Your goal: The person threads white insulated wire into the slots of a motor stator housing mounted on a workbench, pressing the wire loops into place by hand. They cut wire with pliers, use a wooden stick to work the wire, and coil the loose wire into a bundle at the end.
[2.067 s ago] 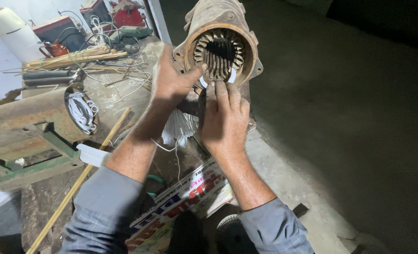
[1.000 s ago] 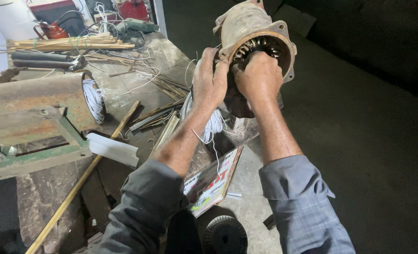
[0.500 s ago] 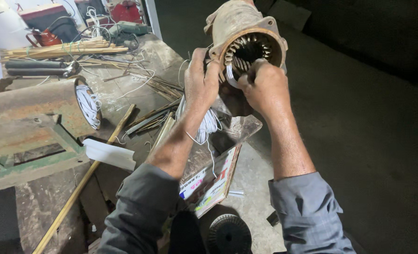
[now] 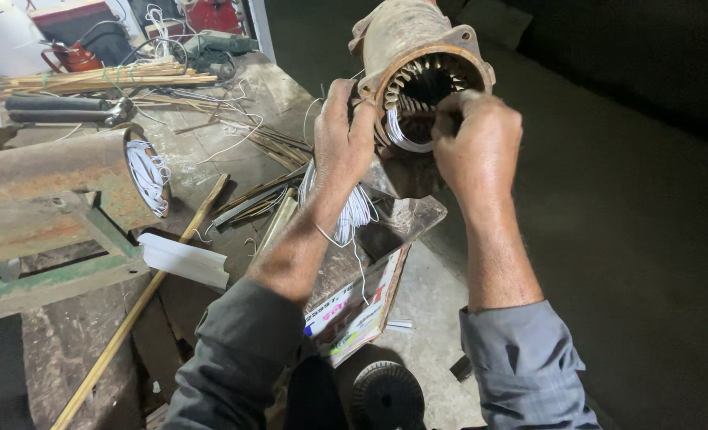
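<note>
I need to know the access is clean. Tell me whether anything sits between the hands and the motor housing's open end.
Nothing visible does. The left hand rests on the rim of the rusty motor housing, with a white wire coil hanging beneath it. The right hand is at the slotted opening, fingers on the white wire loop.

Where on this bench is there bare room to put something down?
Bare bench shows between the rusty drum and the motor housing. The dark floor right of the housing is open. The back edge is crowded with sticks, tube and wires.
</note>
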A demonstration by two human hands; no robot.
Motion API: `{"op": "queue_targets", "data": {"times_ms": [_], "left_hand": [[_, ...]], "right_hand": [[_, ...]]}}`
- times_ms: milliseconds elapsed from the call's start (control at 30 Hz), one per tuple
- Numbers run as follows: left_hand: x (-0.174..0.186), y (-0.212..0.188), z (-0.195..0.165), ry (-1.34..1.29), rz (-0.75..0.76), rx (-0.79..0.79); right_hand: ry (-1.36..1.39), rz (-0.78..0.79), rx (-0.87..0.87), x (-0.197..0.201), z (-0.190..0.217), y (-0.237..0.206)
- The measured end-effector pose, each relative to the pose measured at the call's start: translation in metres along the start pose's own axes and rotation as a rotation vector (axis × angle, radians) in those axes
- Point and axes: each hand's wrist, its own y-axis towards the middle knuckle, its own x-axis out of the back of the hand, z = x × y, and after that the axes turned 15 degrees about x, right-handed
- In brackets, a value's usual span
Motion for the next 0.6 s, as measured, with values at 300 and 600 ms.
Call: {"op": "queue_targets", "data": {"times_ms": [300, 600], "left_hand": [[0.002, -0.001, 0.002, 0.053, -0.070, -0.137], [0.003, -0.003, 0.005, 0.048, -0.073, -0.152]], "right_hand": [[-0.327, -0.033, 0.141, -0.052, -0.009, 0.017], [-0.235, -0.005, 0.005, -0.059, -0.011, 0.019]]}}
